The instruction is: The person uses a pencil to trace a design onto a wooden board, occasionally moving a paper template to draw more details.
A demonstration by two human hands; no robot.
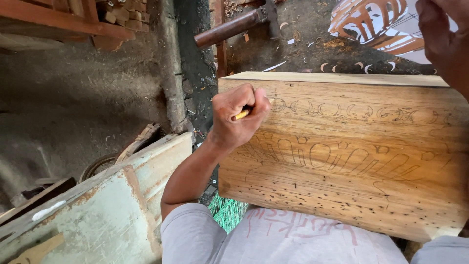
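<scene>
A large wooden board (342, 195) stands tilted in front of me, with pencilled ornament lines and a carved row of crescents near its top edge. Small dark holes dot its lower part. My left hand (237, 120) is closed around a yellow pencil (242, 115), and its tip touches the board's upper left area. My right hand (444, 39) is at the far upper right, over the board's top right corner. It is partly cut off by the frame, so its grip is unclear.
A hammer with a brown handle (229, 28) lies on the ground beyond the board among wood shavings. An orange and white carved piece (376, 22) is at the top right. A pale painted bench (122, 205) stands at the left, and green mesh (227, 212) beside my knee.
</scene>
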